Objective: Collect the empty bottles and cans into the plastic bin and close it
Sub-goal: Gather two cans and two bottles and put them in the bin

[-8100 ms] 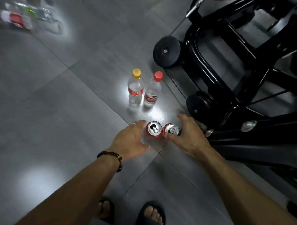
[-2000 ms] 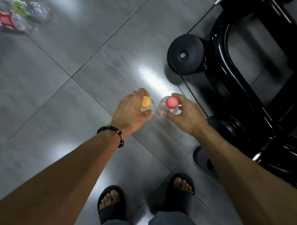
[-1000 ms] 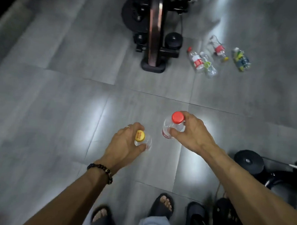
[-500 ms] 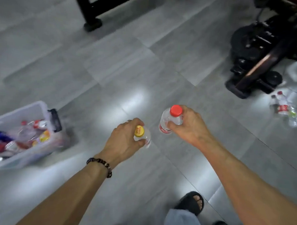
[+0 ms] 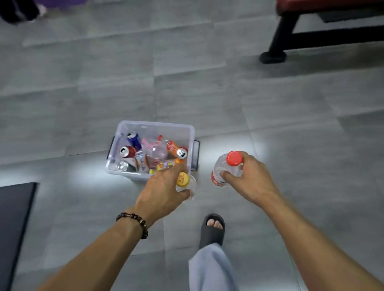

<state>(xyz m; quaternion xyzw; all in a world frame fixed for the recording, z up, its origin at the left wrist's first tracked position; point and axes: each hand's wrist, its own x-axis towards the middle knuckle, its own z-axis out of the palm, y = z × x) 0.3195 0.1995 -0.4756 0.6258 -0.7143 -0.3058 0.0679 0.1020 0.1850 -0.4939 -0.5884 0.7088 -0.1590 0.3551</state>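
A clear plastic bin (image 5: 156,126) stands open on the grey floor ahead of me, holding several cans and bottles. My left hand (image 5: 162,192) grips a clear bottle with a yellow cap (image 5: 183,179) just in front of the bin's near right corner. My right hand (image 5: 249,180) grips a clear bottle with a red cap (image 5: 234,157) and a red label, held to the right of the bin beside its black handle (image 5: 195,155). No lid for the bin is in view.
A black-framed bench with a red pad (image 5: 299,35) stands at the back right. A dark mat (image 5: 4,231) lies at the left edge. My right foot in a black slipper (image 5: 212,230) is stepping forward below the hands. Someone's dark legs (image 5: 14,3) show at top left.
I have turned and walked toward the bin, which went from the far left edge to straight ahead. Both hands still carry their bottles, now close to the bin.
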